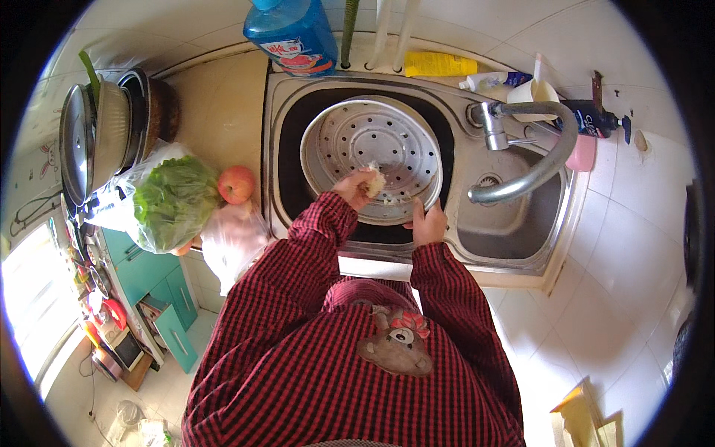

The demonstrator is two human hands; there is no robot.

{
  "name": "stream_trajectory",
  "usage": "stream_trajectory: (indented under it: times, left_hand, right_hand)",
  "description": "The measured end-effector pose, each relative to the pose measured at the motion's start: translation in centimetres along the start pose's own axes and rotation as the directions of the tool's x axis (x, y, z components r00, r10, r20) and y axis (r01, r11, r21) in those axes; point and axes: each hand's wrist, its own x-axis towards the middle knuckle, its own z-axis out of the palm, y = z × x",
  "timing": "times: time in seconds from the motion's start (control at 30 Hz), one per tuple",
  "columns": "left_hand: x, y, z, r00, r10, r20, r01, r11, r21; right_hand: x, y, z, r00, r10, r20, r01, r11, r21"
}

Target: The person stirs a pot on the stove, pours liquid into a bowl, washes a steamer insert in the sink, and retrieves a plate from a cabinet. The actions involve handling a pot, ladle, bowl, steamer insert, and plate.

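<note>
A round metal steamer basket (341, 120) with a perforated bottom is tilted over the left basin of a stainless steel sink. My left hand (356, 187) holds a pale, crumbly clump (375, 183) above the basket's near side; what it is made of is unclear. Small pale bits lie on the basket's bottom below it. My right hand (429, 221) grips the basket's near right rim, thumb on the inside and fingers partly hidden beneath.
A chrome faucet (530, 179) arches over the right basin (503, 234). Bagged lettuce (176, 198), an apple (236, 184) and stacked pans (84, 145) stand left. A blue detergent bottle (296, 36) and a yellow tube (440, 64) line the back edge.
</note>
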Motion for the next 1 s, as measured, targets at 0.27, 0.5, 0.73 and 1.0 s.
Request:
stream_trajectory:
  times: [0.27,0.5,0.73,1.0]
  left_hand:
    - [-0.5,-1.6,0.1,0.970,0.179,-0.162,0.066,0.451,0.890]
    - [-0.2,-6.0,3.1,0.869,0.487,0.085,-0.146,0.089,0.985]
    - [0.2,-6.7,7.1,0.808,0.540,-0.235,0.030,0.361,0.932]
    - [1.5,-7.7,8.6,0.730,0.603,-0.320,0.126,0.342,0.931]
  right_hand:
    - [0.7,1.3,0.5,0.998,-0.051,-0.035,0.048,0.996,-0.080]
    - [0.5,2.1,0.8,0.988,-0.124,-0.090,0.109,0.981,-0.163]
    - [-0.1,0.7,0.4,0.978,-0.182,-0.101,0.153,0.958,-0.244]
    - [0.2,1.4,0.2,0.994,-0.106,-0.038,0.091,0.953,-0.289]
